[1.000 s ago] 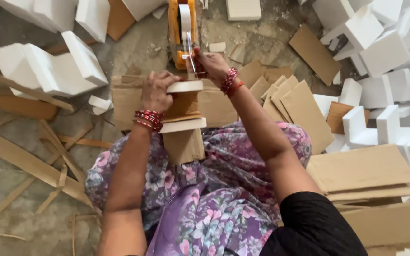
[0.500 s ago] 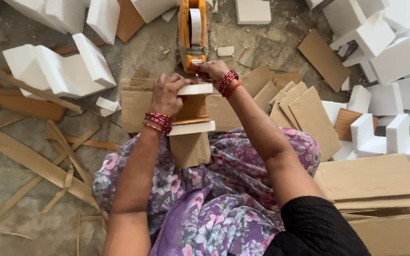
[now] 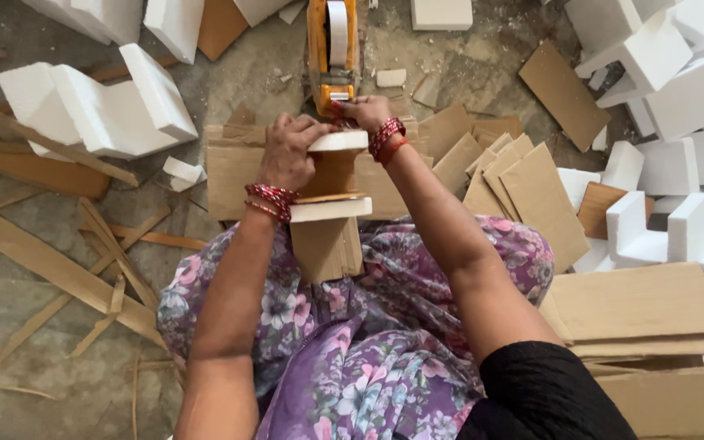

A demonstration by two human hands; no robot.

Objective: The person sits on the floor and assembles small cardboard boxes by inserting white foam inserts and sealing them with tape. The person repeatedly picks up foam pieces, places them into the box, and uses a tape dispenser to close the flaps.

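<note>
On my lap stands a small bundle point(image 3: 329, 195): brown cardboard pieces capped by two white foam blocks, one at the far end point(image 3: 340, 141) and one nearer me point(image 3: 332, 209). My left hand point(image 3: 288, 151) clasps the bundle's left side near the far foam block. My right hand point(image 3: 366, 112) reaches over the far end and grips the bottom of an orange tape dispenser point(image 3: 332, 49) with a white tape roll. The dispenser's mouth meets the far foam block. Red bangles ring both wrists.
White foam blocks lie at the left point(image 3: 91, 106) and in a heap at the right point(image 3: 670, 98). Cardboard sheets fan out at the right point(image 3: 523, 187), with a stack beside my right arm point(image 3: 637, 310). Cardboard strips litter the concrete floor at the left point(image 3: 67, 277).
The dispenser and my right hand have drawn a little nearer to the bundle's far end. My left hand stays clasped on the bundle.
</note>
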